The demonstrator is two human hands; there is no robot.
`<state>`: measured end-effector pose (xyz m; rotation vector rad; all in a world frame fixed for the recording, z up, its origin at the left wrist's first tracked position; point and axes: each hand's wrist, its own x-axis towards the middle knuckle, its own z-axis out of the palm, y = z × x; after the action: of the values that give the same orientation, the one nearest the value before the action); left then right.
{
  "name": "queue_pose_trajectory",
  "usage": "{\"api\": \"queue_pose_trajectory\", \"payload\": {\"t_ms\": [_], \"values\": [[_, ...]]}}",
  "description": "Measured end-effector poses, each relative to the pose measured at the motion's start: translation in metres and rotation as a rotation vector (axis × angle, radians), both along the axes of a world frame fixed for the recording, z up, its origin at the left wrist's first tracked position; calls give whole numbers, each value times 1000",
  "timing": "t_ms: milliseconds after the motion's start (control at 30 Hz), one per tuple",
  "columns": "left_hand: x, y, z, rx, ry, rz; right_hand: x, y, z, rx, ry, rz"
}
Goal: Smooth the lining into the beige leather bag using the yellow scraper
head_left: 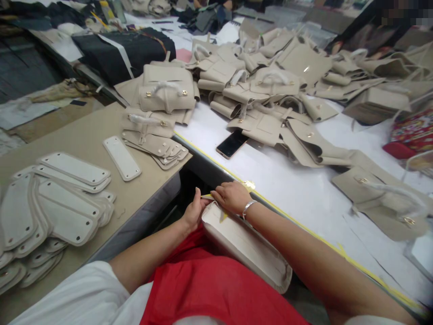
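A long, pale beige handbag piece [248,246] lies slanted across my lap, one narrow end at the table edge and the other pointing toward the lower right. My left hand [195,211] grips the near end from the left, thumb raised and its other fingers mostly hidden. My right hand [233,197], with a silver bracelet at the wrist, is closed over the top of that same end, fingertips bent down. A thin yellowish strip shows between the two hands; I cannot tell whether it belongs to the piece.
On the left, rounded base panels with metal studs [67,207] are stacked on a tan board. Flat handled bag parts [149,122] lie beyond them. A phone [232,143] rests on the white table [280,180], before a heap of beige bags [264,85]. Another person's hands show far right.
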<state>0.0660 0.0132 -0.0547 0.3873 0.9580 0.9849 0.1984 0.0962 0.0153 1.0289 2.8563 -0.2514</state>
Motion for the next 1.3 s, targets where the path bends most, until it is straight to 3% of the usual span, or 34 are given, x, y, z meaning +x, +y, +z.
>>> {"api": "queue_pose_trajectory", "payload": {"t_ms": [100,300,500,633,800,1133,1300], "values": [[4,1,5,-43,-108,37,-1,5,-4,-16,31,73],[10,-7,4,-86,93,262,1,16,-9,-93,121,249],[14,-22,1,-17,146,233,8,19,-15,-91,191,373],[18,-26,5,-18,171,268,10,16,-18,-110,197,379],[16,-20,10,43,139,189,17,9,-16,-139,124,260],[-2,-1,16,78,135,-200,38,-21,-2,-194,-44,-24],[-37,0,7,25,-21,-333,71,-40,18,-339,19,-390]]}}
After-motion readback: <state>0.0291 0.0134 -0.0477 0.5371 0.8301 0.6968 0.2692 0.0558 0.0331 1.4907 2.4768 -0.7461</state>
